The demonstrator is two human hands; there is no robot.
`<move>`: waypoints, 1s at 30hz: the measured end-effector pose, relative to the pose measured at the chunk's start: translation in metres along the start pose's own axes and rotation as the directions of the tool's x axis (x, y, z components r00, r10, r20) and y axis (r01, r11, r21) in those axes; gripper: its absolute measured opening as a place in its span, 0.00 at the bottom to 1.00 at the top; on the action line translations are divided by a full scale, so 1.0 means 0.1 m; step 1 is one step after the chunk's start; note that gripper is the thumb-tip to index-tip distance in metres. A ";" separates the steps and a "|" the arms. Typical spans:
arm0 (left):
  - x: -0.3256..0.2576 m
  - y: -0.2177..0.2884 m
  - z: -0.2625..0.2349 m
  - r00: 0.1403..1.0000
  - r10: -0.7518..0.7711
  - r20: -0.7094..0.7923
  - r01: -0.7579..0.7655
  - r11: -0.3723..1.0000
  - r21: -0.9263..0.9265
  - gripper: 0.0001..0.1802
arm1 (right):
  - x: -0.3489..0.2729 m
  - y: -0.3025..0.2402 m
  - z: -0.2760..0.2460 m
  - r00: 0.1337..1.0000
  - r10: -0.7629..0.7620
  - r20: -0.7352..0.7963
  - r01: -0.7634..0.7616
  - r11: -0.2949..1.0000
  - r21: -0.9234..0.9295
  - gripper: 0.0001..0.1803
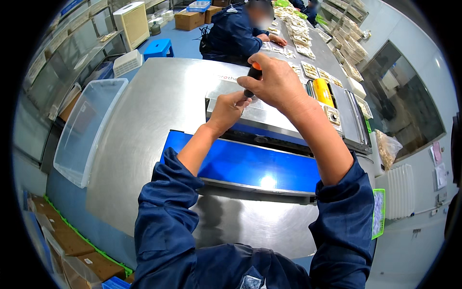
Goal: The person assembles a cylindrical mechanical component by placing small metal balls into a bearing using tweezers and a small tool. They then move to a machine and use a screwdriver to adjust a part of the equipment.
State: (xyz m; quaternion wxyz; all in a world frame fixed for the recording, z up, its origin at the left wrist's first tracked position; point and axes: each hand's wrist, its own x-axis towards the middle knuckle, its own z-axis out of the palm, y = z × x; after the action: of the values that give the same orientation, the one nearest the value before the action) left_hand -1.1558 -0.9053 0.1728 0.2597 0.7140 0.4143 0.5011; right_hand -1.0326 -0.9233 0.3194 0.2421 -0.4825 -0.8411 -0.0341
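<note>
A screwdriver [253, 76] with an orange and black handle stands nearly upright above a metal machine. My right hand [279, 83] is closed around its handle from above. Lower down, the fingers of my left hand [228, 111] are pinched together at the bottom of the handle; the tip is hidden behind them. Both hands are over the machine's silver metal cover [281, 117]. On the near side of that cover lies a flat blue belt [250, 164], reflecting a bright light.
The steel table [130, 144] surrounds the machine. A yellow cylinder [324, 92] and a dial box [332, 115] sit right of the cover. A clear plastic bin [86, 130] stands at left. Beyond, another person [236, 31] works beside several filled trays [310, 70].
</note>
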 end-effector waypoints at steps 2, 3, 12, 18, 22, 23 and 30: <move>-0.01 0.02 -0.02 0.999 -0.032 0.019 0.033 0.999 -0.043 0.07 | 0.01 0.01 0.02 0.999 0.025 0.029 -0.026 0.999 0.036 0.21; -0.01 0.04 -0.02 1.000 -0.015 0.014 0.016 0.998 -0.063 0.07 | 0.01 0.06 0.05 1.000 0.016 0.000 -0.016 0.998 0.056 0.21; 0.02 -0.04 -0.04 1.000 -0.009 0.028 0.010 1.000 -0.012 0.06 | 0.01 0.04 0.14 0.997 0.073 -0.005 -0.071 0.989 0.130 0.22; 0.02 0.07 0.03 0.994 0.048 0.095 -0.059 0.992 0.110 0.07 | 0.00 0.16 0.25 0.975 0.204 0.083 -0.220 0.878 0.425 0.15; 0.12 0.21 0.14 0.977 0.195 -0.088 -0.171 0.958 0.231 0.13 | -0.12 0.39 0.08 0.931 0.355 -0.088 -0.239 0.772 0.589 0.16; 0.09 0.18 0.15 0.914 0.332 -0.235 -0.266 0.924 0.274 0.14 | -0.18 0.37 -0.15 0.913 0.390 -0.120 -0.222 0.721 0.657 0.16; 0.29 0.37 0.90 0.989 0.091 -0.117 -0.075 0.989 0.131 0.07 | -1.31 1.21 -1.24 0.575 0.452 -0.682 -0.043 0.849 0.527 0.13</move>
State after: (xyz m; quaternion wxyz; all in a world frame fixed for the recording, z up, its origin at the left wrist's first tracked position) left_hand -1.0546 -0.8957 0.1842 0.1671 0.7135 0.4300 0.5273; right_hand -0.8319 -0.9991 0.3497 0.6930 -0.4633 -0.5523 -0.0087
